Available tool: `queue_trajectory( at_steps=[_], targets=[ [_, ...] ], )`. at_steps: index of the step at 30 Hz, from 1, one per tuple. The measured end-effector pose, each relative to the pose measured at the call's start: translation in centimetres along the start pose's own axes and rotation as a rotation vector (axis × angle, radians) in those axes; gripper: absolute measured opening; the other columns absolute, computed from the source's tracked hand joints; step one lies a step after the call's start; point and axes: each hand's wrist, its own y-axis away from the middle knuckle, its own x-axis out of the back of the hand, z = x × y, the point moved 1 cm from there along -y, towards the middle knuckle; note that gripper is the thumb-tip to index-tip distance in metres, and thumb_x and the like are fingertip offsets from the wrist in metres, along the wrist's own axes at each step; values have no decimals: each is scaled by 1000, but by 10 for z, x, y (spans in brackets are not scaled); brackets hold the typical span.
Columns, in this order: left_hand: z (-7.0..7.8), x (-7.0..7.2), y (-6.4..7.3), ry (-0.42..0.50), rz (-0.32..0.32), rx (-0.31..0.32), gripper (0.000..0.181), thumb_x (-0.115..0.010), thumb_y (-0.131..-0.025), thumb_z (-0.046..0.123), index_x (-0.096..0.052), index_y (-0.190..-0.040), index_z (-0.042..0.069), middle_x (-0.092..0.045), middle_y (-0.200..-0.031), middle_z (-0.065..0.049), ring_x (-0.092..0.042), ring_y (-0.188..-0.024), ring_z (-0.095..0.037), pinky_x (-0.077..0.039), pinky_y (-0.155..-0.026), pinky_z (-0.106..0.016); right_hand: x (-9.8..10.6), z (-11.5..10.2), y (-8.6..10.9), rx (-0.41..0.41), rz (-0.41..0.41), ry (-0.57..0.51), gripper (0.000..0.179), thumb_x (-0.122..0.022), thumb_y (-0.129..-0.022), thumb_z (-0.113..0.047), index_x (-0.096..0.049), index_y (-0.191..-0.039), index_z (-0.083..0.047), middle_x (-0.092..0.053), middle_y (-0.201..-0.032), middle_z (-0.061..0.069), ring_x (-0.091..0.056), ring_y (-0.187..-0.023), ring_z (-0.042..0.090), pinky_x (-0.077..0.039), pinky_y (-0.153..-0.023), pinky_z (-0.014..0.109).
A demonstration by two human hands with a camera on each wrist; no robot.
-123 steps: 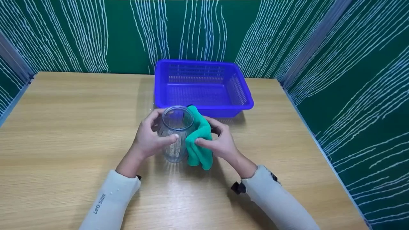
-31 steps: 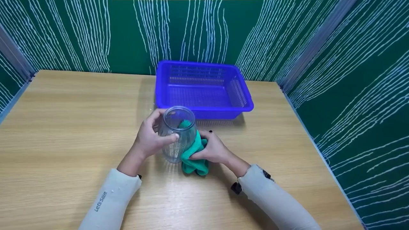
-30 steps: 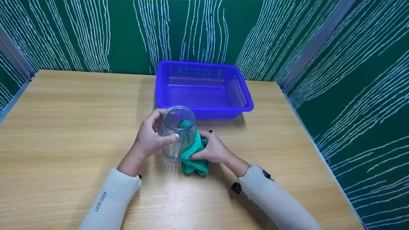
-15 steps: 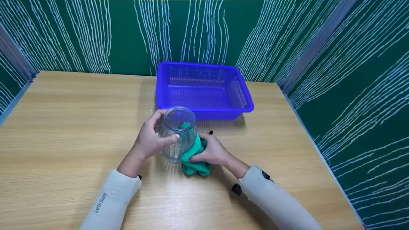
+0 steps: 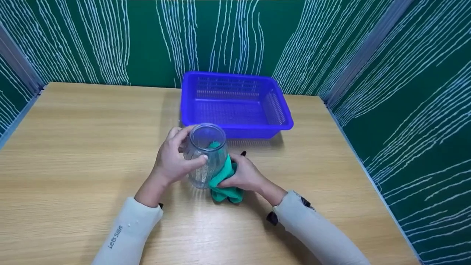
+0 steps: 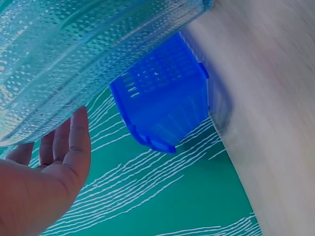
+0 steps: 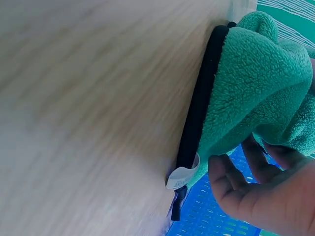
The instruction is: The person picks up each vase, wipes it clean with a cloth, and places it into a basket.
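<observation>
Facing mouth-up, a clear glass jar with a round rim and ribbed, pebbled sides (image 5: 211,163) is held over the near side of the basket, at the middle of the table; whether its base touches the tabletop cannot be told. Pressed to its right side is a crumpled, fluffy green cloth (image 5: 222,174). Green also shows through the glass higher up, though whether any cloth is inside the jar is unclear. In the right wrist view the cloth has a black edging (image 7: 204,98), with a small white label (image 7: 182,178) and a dark loop (image 7: 178,205) at one corner.

The left hand (image 5: 172,160) grasps the jar from the left, its thumb across the front and its other fingers around the far side. The right hand (image 5: 245,175) grips the cloth, thumb on the near side, fingers behind.

Just beyond the hands is a rectangular blue-purple plastic basket with slotted walls (image 5: 250,132), on a pale wood-grain table (image 5: 92,140). Light grey sleeves (image 5: 128,228) cover both forearms, the left one bearing dark lettering; small black pieces (image 5: 272,218) show at the cuffs. Around the table rise dark green walls with wavy white lines (image 5: 151,44), joined at grey corner posts (image 5: 364,51).
</observation>
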Motion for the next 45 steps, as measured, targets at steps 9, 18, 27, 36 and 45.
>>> queue_trajectory(
  at_steps=[9, 18, 27, 36, 45],
  targets=[
    [4, 0, 2, 12, 18, -8, 66, -82, -70, 32, -55, -129, 22, -58, -119, -1, -57, -110, -14, -54, -90, -41, 0, 3, 2, 6, 40, -29, 70, -90, -60, -38, -60, -122, -24, -66, -111, -10, -59, -103, 16, -48, -94, 39],
    [2, -4, 6, 11, 56, -31, 73, -86, -66, 38, -45, -123, 20, -59, -117, -1, -55, -111, -14, -53, -92, -41, 6, 3, 3, 67, 54, -143, 71, -88, -65, -21, -58, -129, -18, -66, -117, -1, -58, -103, 17, -48, -94, 38],
    [4, -3, 6, 75, 58, -4, 68, -87, -65, 37, -47, -118, 20, -59, -116, 5, -55, -112, -13, -53, -93, -39, 17, -15, 6, 66, 35, -238, 74, -80, -68, -4, -51, -136, -3, -63, -123, 14, -57, -102, 17, -48, -94, 47],
    [2, -3, 7, 82, 52, 2, 71, -87, -66, 36, -50, -125, 26, -61, -119, 1, -57, -112, -14, -54, -92, -42, 20, -10, 6, 57, 36, -250, 72, -81, -69, -7, -54, -136, -10, -65, -117, 8, -58, -96, 15, -51, -86, 39],
    [4, -5, 8, 92, 58, -8, 72, -88, -65, 33, -52, -127, 26, -61, -121, -2, -57, -113, -15, -53, -93, -43, 29, -11, 4, 91, 43, -261, 69, -80, -70, -13, -56, -134, -13, -65, -122, 6, -58, -105, 18, -49, -89, 42]
  ],
)
